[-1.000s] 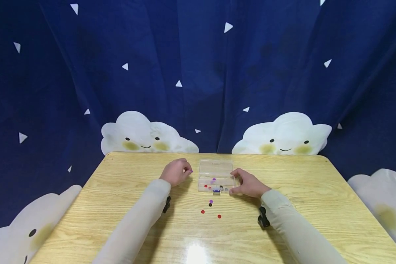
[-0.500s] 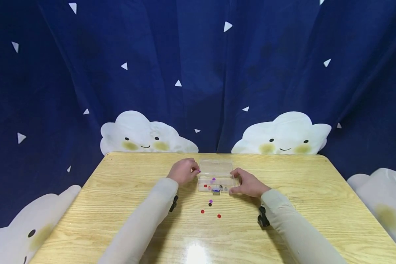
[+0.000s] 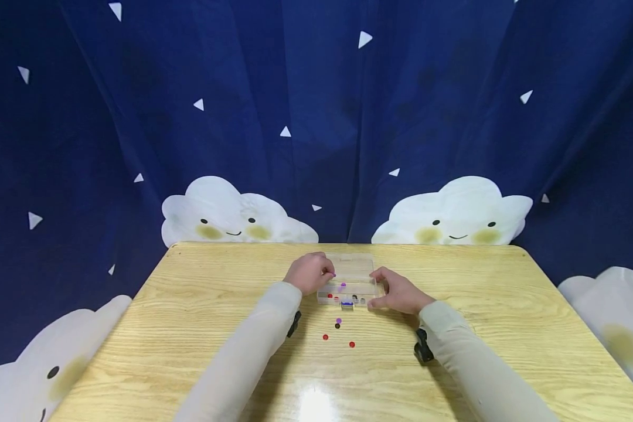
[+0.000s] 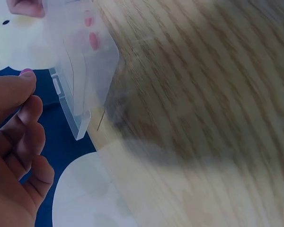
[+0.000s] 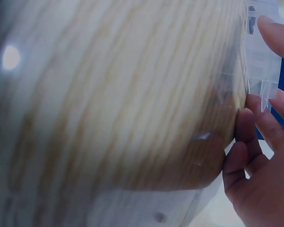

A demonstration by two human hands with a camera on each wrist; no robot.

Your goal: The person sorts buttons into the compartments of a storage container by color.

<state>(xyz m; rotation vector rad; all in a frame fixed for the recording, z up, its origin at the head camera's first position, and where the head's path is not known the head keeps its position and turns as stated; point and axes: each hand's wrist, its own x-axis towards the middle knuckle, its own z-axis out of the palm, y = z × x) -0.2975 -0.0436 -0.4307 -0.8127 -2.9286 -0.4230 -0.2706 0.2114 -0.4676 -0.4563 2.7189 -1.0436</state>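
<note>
My left hand (image 3: 307,274) pinches a small round purple piece, like a bead or counter (image 4: 26,72), between thumb and forefinger. It is over the left side of a clear plastic box (image 3: 366,289), whose lid (image 3: 354,266) lies back, away from me. At the box's right end, my right hand (image 3: 399,294) holds it, thumb at the front corner and fingers round the end. Inside the box lie a purple piece (image 3: 343,285), red pieces (image 4: 93,40) and dark ones (image 3: 354,298). A blue-marked latch (image 3: 347,305) shows on its front.
On the wooden table (image 3: 432,387), in front of the box, lie a loose purple piece (image 3: 339,320), a black one (image 3: 337,326) and two red ones (image 3: 325,337). A dark blue curtain (image 3: 327,117) with clouds hangs behind the table's far edge.
My left hand has moved right with the purple piece, from beside the box to over its left side. My right hand stays at the box's right end.
</note>
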